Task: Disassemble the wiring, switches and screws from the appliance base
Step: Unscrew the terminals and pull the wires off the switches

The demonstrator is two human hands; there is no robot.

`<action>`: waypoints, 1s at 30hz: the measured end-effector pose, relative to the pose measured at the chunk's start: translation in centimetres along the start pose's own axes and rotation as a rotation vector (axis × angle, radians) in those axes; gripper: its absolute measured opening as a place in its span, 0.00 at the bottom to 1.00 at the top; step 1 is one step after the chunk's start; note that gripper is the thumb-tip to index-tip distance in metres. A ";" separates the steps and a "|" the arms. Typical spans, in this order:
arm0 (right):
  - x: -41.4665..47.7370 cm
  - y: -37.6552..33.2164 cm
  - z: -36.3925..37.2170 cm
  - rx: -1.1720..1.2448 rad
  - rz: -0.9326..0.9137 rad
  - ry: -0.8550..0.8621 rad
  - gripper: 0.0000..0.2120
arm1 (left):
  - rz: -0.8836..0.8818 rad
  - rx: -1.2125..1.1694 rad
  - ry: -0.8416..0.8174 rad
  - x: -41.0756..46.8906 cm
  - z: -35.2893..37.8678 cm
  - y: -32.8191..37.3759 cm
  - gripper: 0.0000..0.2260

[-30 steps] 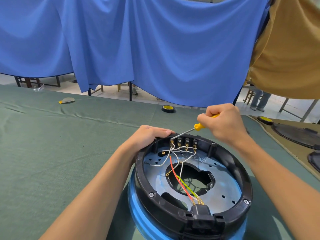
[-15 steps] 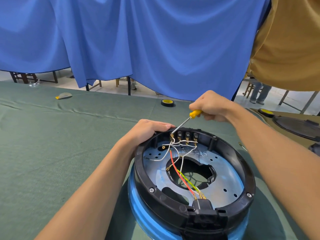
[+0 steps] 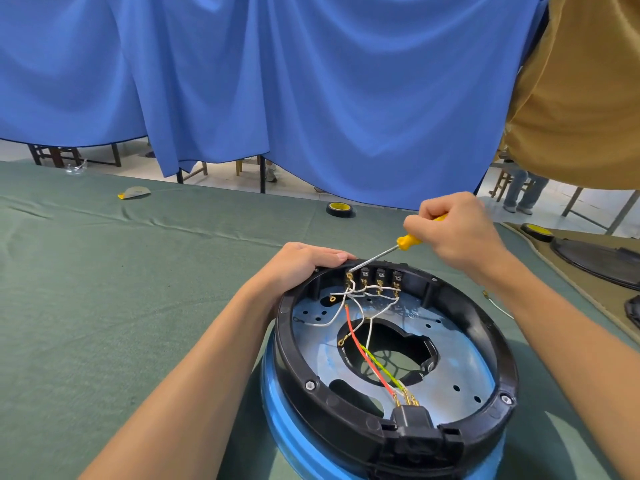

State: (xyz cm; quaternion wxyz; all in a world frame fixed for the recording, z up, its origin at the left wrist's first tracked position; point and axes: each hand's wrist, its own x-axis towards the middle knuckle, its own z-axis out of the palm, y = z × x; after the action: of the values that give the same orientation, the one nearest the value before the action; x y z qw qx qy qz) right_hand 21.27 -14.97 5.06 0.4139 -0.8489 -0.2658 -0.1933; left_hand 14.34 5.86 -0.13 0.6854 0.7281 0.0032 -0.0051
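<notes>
Head view, down onto the green-clothed table [image 3: 104, 289]. At centre, the appliance base [image 3: 498, 344], open side up. Far rim gripped by the left hand [image 3: 301, 268]. Right hand [image 3: 457, 237] clenched round a yellow screwdriver [image 3: 408, 241], tip at the leftmost of four switches [image 3: 372, 277]. Likely risk: tip slipping sideways, gouging the white wires [image 3: 360, 296] or jabbing the nearby fingers.
</notes>
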 end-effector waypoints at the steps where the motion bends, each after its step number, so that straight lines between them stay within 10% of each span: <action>1: -0.6 -0.3 -0.1 -0.026 -0.060 0.038 0.17 | -0.001 0.007 0.000 0.0 0.0 0.0 0.09; 7: -1.3 -1.7 -0.4 -0.175 -0.256 0.052 0.17 | -0.011 0.033 0.015 -0.1 0.0 0.1 0.09; 30: -2.3 0.7 0.9 0.037 -0.037 0.252 0.16 | 0.003 -0.011 -0.008 0.0 -0.1 -0.2 0.09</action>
State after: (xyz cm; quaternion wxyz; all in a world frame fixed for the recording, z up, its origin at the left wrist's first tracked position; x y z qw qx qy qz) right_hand 19.99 -15.27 2.88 0.4561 -0.8049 -0.2310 -0.3012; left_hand 14.29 5.93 -0.28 0.6896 0.7242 -0.0006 -0.0068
